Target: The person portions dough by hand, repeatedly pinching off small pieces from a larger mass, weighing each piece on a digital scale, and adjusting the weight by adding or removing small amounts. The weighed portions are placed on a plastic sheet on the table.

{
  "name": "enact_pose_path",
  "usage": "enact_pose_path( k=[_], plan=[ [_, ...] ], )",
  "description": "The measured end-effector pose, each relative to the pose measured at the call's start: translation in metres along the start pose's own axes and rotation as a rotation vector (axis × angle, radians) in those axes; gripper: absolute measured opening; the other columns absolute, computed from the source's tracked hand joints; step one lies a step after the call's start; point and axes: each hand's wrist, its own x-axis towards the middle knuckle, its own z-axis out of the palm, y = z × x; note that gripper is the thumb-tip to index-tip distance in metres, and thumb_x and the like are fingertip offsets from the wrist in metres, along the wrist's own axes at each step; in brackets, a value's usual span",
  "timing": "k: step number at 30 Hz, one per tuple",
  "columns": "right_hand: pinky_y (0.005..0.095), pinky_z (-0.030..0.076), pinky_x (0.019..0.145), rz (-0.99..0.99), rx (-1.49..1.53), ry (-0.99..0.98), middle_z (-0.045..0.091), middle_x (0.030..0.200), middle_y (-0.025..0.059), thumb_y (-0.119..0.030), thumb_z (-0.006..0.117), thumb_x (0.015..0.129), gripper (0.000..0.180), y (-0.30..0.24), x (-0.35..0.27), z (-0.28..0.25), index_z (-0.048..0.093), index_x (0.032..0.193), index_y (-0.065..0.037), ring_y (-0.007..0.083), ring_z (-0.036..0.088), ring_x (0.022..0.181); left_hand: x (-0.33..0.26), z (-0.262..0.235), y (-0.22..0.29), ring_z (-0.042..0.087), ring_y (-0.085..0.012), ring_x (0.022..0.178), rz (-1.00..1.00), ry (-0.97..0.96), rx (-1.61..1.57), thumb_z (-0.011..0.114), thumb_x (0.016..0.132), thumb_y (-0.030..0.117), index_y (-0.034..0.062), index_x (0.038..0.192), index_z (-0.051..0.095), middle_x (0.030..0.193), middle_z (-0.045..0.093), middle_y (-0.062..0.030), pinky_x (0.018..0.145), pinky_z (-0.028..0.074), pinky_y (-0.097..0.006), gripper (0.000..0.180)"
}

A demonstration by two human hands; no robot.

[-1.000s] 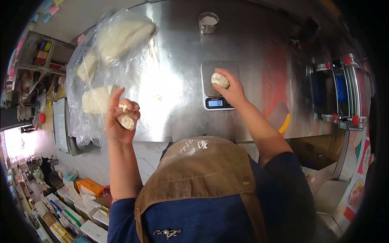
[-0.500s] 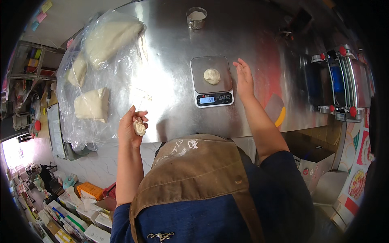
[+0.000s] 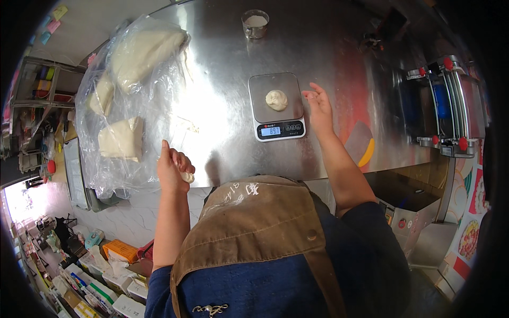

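Observation:
A round lump of dough (image 3: 277, 100) sits on the metal plate of a white digital kitchen scale (image 3: 305, 130), whose display is lit. Close by the scale's right edge, my right hand (image 3: 320, 110) hovers with nothing in it, its fingers loosely apart and not touching the dough. At the table's near edge, my left hand (image 3: 174, 168) is closed round a smaller piece of dough (image 3: 187, 177), only part of which shows below the fingers. Left of that hand, a cut block of dough (image 3: 121, 139) rests on a clear plastic sheet (image 3: 151, 106).
Larger slabs of dough (image 3: 143, 55) lie farther back, partly under the plastic. A glass cup of white powder (image 3: 255, 26) stands at the far side. A scraper with a yellow edge (image 3: 366, 152) lies right of my forearm, and a metal roller device (image 3: 448, 108) stands at the far right.
My left hand has turned and closed more over its dough piece. The fingers of my right hand have bent slightly beside the scale, and the scale's reading has changed. The lump stays on the plate.

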Motion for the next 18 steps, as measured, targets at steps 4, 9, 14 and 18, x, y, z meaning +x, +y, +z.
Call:
enact_pose_path(
  k=[4,9,14,18],
  plan=[
    [0.0295,0.044,0.095,-0.049,-0.113,-0.050,0.066,0.112,0.0074,-0.018,0.058,0.097,0.037,-0.007,0.000,0.014,0.054,0.130,-0.004,0.0140,0.057,0.107,0.011,-0.013,-0.008,0.040,-0.0154,0.046,0.022,0.053,0.061,0.051,0.097,0.052,0.0153,0.061,0.044,0.052,0.039,-0.0012,0.045,0.035,-0.031,0.052],
    [0.0360,0.044,0.098,-0.223,-0.523,-0.147,0.065,0.117,0.0087,-0.018,0.065,0.088,0.037,-0.030,-0.002,0.029,0.060,0.124,-0.008,0.0244,0.057,0.112,0.011,-0.029,-0.016,0.048,-0.0174,0.053,-0.023,-0.026,0.268,0.055,0.096,0.046,0.0115,0.067,0.047,0.057,0.047,-0.0039,0.050,0.041,-0.031,0.046],
    [0.0372,0.047,0.092,-0.298,-0.502,-0.294,0.066,0.112,0.0096,-0.020,0.067,0.086,0.028,-0.067,-0.023,0.052,0.067,0.111,-0.006,0.0278,0.060,0.104,-0.001,-0.011,-0.017,0.059,-0.0197,0.085,-0.084,-0.244,0.214,0.048,0.094,0.025,0.0044,0.115,0.057,0.087,0.061,-0.0099,0.076,0.049,-0.033,0.030],
    [0.0352,0.050,0.082,-0.166,-0.234,-0.712,0.067,0.102,0.0091,-0.023,0.069,0.086,0.025,-0.093,-0.066,0.080,0.070,0.104,-0.006,0.0253,0.063,0.092,-0.016,0.020,-0.014,0.059,-0.0193,0.084,-0.038,-0.407,0.262,0.038,0.099,0.029,0.0022,0.130,0.049,0.086,0.063,-0.0106,0.075,0.049,-0.032,0.043]
  ],
)
